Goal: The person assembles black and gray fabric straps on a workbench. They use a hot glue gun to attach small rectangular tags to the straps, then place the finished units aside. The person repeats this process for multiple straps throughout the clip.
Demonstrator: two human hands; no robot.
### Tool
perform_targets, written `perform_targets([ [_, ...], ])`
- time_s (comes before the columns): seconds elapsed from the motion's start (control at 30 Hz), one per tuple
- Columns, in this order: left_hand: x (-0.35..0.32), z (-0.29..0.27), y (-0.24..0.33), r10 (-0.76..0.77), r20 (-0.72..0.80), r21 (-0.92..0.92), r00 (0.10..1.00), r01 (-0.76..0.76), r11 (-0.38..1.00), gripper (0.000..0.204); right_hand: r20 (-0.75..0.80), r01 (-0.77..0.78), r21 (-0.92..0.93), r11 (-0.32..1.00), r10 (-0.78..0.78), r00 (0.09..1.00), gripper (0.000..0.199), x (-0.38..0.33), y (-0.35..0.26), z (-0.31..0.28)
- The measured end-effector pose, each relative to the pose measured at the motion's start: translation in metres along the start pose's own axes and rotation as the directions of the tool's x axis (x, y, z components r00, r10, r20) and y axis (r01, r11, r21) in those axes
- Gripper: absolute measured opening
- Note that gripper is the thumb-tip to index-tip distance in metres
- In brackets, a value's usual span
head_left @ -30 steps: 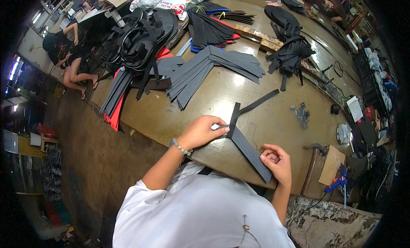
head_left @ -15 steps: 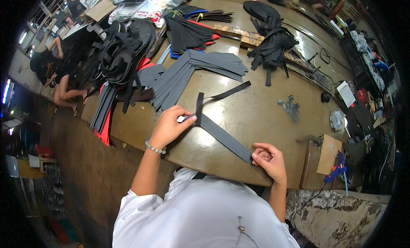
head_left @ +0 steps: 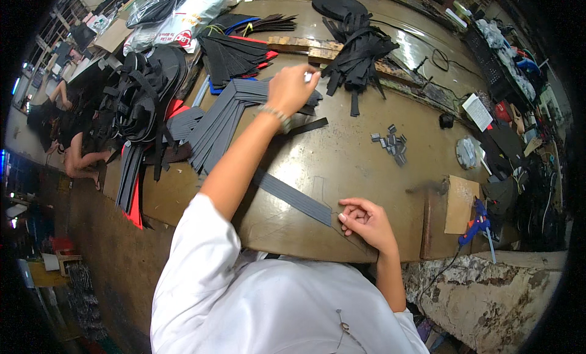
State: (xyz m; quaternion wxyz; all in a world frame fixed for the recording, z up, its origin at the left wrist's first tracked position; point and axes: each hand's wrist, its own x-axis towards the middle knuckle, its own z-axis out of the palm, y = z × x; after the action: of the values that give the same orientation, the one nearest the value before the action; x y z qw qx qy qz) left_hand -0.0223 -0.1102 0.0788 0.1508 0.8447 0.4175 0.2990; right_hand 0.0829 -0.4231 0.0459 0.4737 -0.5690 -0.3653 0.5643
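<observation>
My left hand (head_left: pixel 290 91) is stretched out over the table, fingers closed on a small white piece (head_left: pixel 307 77) whose kind I cannot make out. It hovers beside a bundle of black straps (head_left: pixel 360 55) and over the tip of a fan of grey ribbed strips (head_left: pixel 223 113). A loose black strap (head_left: pixel 309 127) pokes out from under my left wrist. Near the front edge lies one grey ribbed strip (head_left: pixel 296 199), its left end hidden by my forearm. Just off its right end is my right hand (head_left: pixel 368 223), fingers curled; whether anything is in them is hidden.
Small grey pieces (head_left: pixel 390 143) lie scattered mid-table. A blue glue gun (head_left: pixel 476 223) stands at the right edge by a cardboard piece (head_left: pixel 461 204). Black straps (head_left: pixel 149 91) and a white plastic bag (head_left: pixel 183 24) are piled on the left. Another person (head_left: pixel 73 134) sits beyond.
My left hand has left the near strip and swung forward to the straps. The black strap that stood across that strip is mostly hidden now. My right hand stays near the strip's right end.
</observation>
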Motion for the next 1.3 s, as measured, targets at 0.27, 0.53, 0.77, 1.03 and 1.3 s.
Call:
perform_targets([
  [0.27, 0.051, 0.056, -0.023, 0.045, 0.024, 0.009, 0.999, -0.045, 0.999, 0.034, 0.013, 0.035, 0.059, 0.998, -0.036, 0.999, 0.031, -0.001, 0.005, -0.004],
  [0.53, 0.023, 0.011, -0.017, -0.075, 0.347, -0.390, 0.935, 0.216, 0.895, 0.032, 0.017, 0.029, 0.084, 0.996, -0.030, 0.999, 0.026, 0.000, 0.002, -0.004],
  [0.77, -0.139, -0.046, 0.048, -0.016, 0.469, -0.718, 0.883, 0.391, 0.576, 0.019, 0.166, -0.157, 0.602, 0.783, 0.069, 0.984, 0.035, 0.019, -0.012, 0.000],
  [1.03, -0.254, -0.073, 0.077, -0.035, 0.459, -0.526, 0.888, 0.304, 0.794, 0.017, 0.334, -0.163, 0.364, 0.917, 0.035, 0.942, 0.011, 0.109, -0.071, -0.028],
  [1.3, -0.267, -0.064, 0.066, 0.109, 0.359, -0.597, 0.927, 0.138, 0.790, 0.013, 0.002, -0.052, 0.502, 0.863, 0.059, 0.998, 0.033, 0.159, -0.079, -0.048],
])
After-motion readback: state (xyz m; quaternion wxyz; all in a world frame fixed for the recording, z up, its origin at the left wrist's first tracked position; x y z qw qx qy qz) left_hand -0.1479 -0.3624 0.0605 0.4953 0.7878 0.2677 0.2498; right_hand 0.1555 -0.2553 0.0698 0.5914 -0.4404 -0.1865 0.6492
